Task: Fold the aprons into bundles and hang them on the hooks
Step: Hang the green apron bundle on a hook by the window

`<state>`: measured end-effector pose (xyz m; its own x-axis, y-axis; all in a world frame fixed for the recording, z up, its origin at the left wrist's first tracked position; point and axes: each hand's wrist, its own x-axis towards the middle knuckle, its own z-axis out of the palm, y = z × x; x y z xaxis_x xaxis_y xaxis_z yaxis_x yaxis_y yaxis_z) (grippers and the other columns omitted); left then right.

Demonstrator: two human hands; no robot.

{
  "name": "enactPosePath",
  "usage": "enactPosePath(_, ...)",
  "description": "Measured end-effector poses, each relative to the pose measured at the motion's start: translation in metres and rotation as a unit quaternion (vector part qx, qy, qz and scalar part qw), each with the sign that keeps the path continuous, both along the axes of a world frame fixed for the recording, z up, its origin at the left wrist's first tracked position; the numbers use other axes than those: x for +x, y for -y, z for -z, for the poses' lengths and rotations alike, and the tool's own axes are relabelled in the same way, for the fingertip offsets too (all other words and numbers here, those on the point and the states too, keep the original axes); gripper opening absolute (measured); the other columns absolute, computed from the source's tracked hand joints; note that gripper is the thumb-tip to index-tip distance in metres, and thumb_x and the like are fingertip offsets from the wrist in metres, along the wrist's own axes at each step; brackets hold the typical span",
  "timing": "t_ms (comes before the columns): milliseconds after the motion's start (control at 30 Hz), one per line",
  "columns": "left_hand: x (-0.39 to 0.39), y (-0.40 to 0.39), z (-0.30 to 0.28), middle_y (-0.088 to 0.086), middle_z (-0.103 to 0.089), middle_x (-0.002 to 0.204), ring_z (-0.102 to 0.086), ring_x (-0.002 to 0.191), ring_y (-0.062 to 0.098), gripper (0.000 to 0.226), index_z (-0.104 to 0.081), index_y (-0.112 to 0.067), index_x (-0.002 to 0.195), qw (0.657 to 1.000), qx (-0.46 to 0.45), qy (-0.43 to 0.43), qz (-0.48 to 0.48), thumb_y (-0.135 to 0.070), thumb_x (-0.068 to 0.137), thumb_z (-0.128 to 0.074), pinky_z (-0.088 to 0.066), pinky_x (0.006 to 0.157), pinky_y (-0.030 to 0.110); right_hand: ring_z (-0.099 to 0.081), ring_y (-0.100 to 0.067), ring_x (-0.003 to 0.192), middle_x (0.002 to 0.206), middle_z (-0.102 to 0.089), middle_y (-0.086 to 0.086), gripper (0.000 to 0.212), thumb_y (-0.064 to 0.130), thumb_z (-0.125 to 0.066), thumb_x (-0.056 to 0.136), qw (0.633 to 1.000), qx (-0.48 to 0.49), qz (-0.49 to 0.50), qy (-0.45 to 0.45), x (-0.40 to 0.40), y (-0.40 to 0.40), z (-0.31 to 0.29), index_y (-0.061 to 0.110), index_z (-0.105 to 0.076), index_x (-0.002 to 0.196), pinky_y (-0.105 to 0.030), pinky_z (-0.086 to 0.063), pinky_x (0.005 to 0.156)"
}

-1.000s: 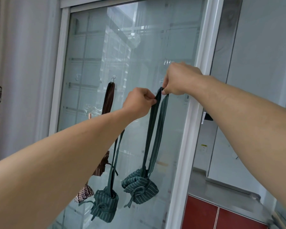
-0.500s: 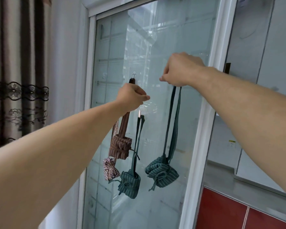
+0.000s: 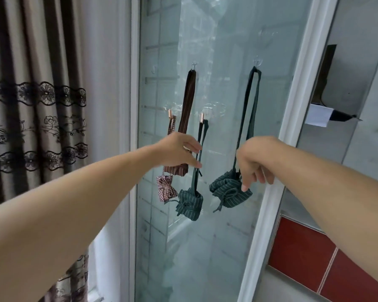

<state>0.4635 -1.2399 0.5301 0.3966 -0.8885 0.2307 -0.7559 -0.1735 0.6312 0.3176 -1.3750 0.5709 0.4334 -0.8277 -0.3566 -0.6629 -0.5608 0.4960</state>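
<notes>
Several apron bundles hang by their straps from hooks on a glass door [image 3: 216, 236]. A green striped bundle [image 3: 229, 192] hangs from the upper right hook [image 3: 257, 61]; my right hand [image 3: 254, 162] is lowered in front of it, fingers relaxed, fingertips touching its top. A second green bundle [image 3: 189, 205] hangs from a copper hook [image 3: 201, 117]. My left hand [image 3: 179, 151] is loose in front of the brown striped bundle [image 3: 176, 170], holding nothing. A small checked bundle [image 3: 165, 188] hangs at the left.
A patterned curtain [image 3: 37, 127] hangs at the left. The white door frame [image 3: 292, 105] runs down the right of the glass, with a grey wall, a metal bracket [image 3: 330, 88] and red panels [image 3: 314, 258] beyond.
My right hand let go of the green strap at the upper hook and dropped to the bundle. My left hand lowered too. The bundle now hangs from the hook.
</notes>
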Motion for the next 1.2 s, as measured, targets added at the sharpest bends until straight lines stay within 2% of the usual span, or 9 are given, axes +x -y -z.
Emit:
enactPosePath(167, -0.028, 0.066, 0.043, -0.003, -0.053, 0.144, -0.057, 0.122, 0.021, 0.093, -0.040, -0.025, 0.151, 0.995, 0.065, 0.015, 0.076, -0.031, 0.072, -0.091, -0.050, 0.104, 0.037, -0.075, -0.023, 0.084, 0.096, -0.077, -0.007, 0.076, 0.054, -0.084, 0.076, 0.978, 0.027, -0.006, 0.208, -0.017, 0.025, 0.035, 0.004, -0.061, 0.129, -0.038, -0.061, 0.083)
enactPosePath(267, -0.027, 0.086, 0.064, 0.002, -0.063, 0.129, -0.066, 0.104, 0.023, 0.076, -0.052, -0.019, 0.141, 0.996, 0.051, -0.001, 0.071, -0.026, 0.075, -0.090, -0.060, 0.088, 0.036, -0.067, -0.017, 0.069, 0.082, -0.068, -0.001, 0.063, 0.047, -0.081, 0.082, 0.919, 0.064, -0.036, 0.388, -0.023, 0.026, 0.047, 0.008, -0.062, 0.127, -0.027, -0.054, 0.063)
enactPosePath(367, -0.025, 0.090, 0.078, 0.009, -0.065, 0.111, -0.071, 0.092, 0.030, 0.055, -0.058, -0.010, 0.128, 0.991, 0.027, -0.097, 0.091, -0.011, 0.080, -0.085, -0.064, 0.078, 0.044, -0.066, -0.023, 0.102, 0.113, -0.070, -0.002, 0.055, 0.047, -0.073, 0.089, 0.852, 0.120, -0.029, 0.509, -0.024, 0.018, 0.057, 0.009, -0.064, 0.129, -0.032, -0.053, 0.087)
enactPosePath(467, -0.024, 0.085, 0.085, 0.009, -0.063, 0.098, -0.070, 0.083, 0.027, 0.044, -0.059, -0.003, 0.122, 0.979, 0.004, -0.172, 0.106, 0.001, 0.083, -0.079, -0.064, 0.076, 0.044, -0.067, -0.026, 0.105, 0.099, -0.065, 0.005, 0.049, 0.052, -0.072, 0.089, 0.812, 0.102, -0.001, 0.575, -0.012, 0.007, 0.071, 0.008, -0.070, 0.112, -0.034, -0.050, 0.086)
enactPosePath(567, -0.019, 0.084, 0.096, 0.006, -0.060, 0.089, -0.067, 0.075, 0.020, 0.042, -0.056, 0.001, 0.123, 0.968, 0.004, -0.220, 0.122, 0.009, 0.085, -0.074, -0.063, 0.078, 0.044, -0.062, -0.025, 0.074, 0.070, -0.059, 0.001, 0.041, 0.048, -0.074, 0.088, 0.797, 0.012, 0.045, 0.602, 0.000, 0.009, 0.086, 0.015, -0.057, 0.072, -0.030, -0.040, 0.056)
enactPosePath(633, -0.012, 0.085, 0.101, 0.004, -0.060, 0.085, -0.066, 0.073, 0.017, 0.039, -0.056, 0.003, 0.122, 0.965, 0.000, -0.230, 0.125, 0.009, 0.087, -0.072, -0.063, 0.079, 0.043, -0.050, -0.021, 0.064, 0.068, -0.051, -0.002, 0.042, 0.040, -0.072, 0.093, 0.772, 0.021, 0.072, 0.631, 0.003, 0.012, 0.092, 0.014, -0.048, 0.069, -0.031, -0.033, 0.053)
enactPosePath(867, 0.006, 0.097, 0.108, 0.001, -0.064, 0.089, -0.068, 0.081, 0.014, 0.028, -0.064, -0.002, 0.118, 0.960, -0.009, -0.225, 0.165, -0.002, 0.091, -0.071, -0.063, 0.072, 0.027, -0.073, -0.027, 0.102, 0.108, -0.076, -0.010, 0.023, 0.017, -0.068, 0.097, 0.729, 0.154, 0.028, 0.667, -0.008, 0.021, 0.098, 0.004, -0.067, 0.117, -0.041, -0.055, 0.097)
enactPosePath(1033, 0.009, 0.107, 0.110, 0.002, -0.066, 0.095, -0.069, 0.083, 0.015, 0.034, -0.060, -0.010, 0.127, 0.954, 0.016, -0.218, 0.205, 0.001, 0.095, -0.064, -0.059, 0.065, 0.020, -0.072, -0.023, 0.101, 0.113, -0.074, -0.009, 0.023, 0.007, -0.059, 0.101, 0.752, 0.133, 0.011, 0.646, -0.020, 0.027, 0.106, 0.006, -0.061, 0.124, -0.039, -0.057, 0.095)
enactPosePath(1200, 0.009, 0.117, 0.113, -0.002, -0.066, 0.093, -0.067, 0.079, 0.011, 0.041, -0.058, -0.008, 0.135, 0.961, 0.010, -0.193, 0.199, 0.006, 0.097, -0.057, -0.060, 0.063, 0.021, -0.071, -0.014, 0.095, 0.105, -0.075, 0.003, 0.026, 0.032, -0.075, 0.091, 0.788, 0.112, -0.007, 0.606, -0.022, 0.027, 0.111, 0.018, -0.067, 0.112, -0.032, -0.055, 0.088)
